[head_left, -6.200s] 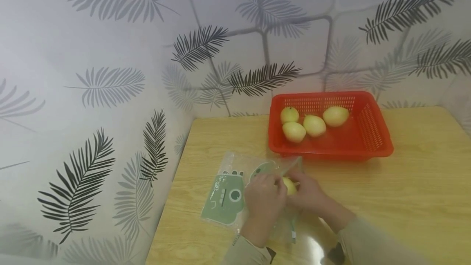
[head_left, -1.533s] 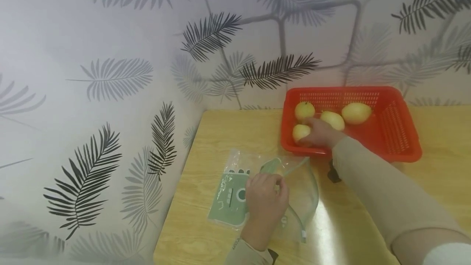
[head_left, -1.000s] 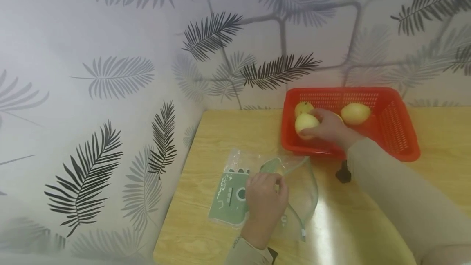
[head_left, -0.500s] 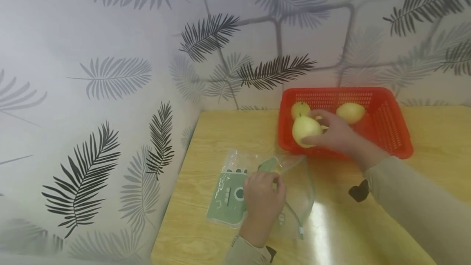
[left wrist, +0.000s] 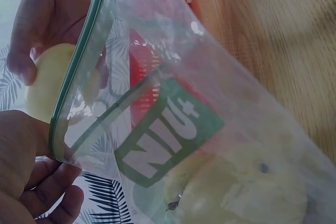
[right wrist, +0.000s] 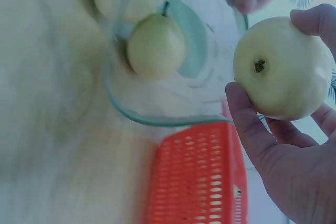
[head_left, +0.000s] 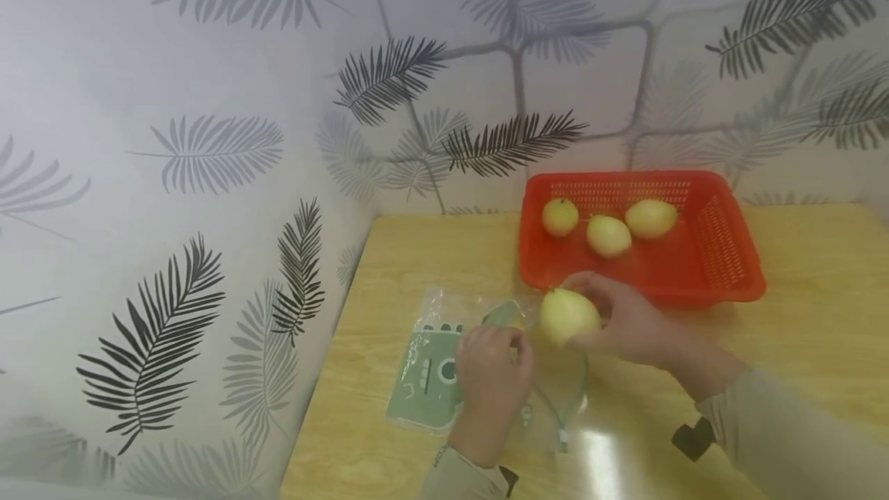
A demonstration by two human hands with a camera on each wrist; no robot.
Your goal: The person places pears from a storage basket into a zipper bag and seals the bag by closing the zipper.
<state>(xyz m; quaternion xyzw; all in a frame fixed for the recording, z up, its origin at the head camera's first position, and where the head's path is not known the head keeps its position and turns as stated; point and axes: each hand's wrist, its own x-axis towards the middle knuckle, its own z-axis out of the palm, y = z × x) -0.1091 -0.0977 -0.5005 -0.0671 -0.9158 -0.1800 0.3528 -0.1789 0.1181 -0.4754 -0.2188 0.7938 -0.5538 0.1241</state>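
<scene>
My right hand [head_left: 635,326] grips a pale yellow pear [head_left: 566,317], stem toward the wall, between the basket and a clear zip bag [head_left: 425,380]. Thumb and fingertips wrap its sides in the right wrist view. My left hand [head_left: 491,376] pinches the green zip edge of the bag, holding its mouth open. In the left wrist view the held pear [left wrist: 44,90] is just outside that edge, partly behind the plastic. Inside the bag lie pears, one of them a pear [right wrist: 156,46] with its stem showing. The bag carries green cartoon prints.
A red plastic basket [head_left: 677,265] stands at the back of the wooden table [head_left: 799,376], against the wall. It holds three pears [head_left: 609,238] on its left and middle. A white wall [head_left: 174,83] with leaf prints rises behind and to the left.
My right hand has taken a pear from the basket's front left and carried it toward me, over to the bag's mouth. My left hand has stayed at the bag's edge.
</scene>
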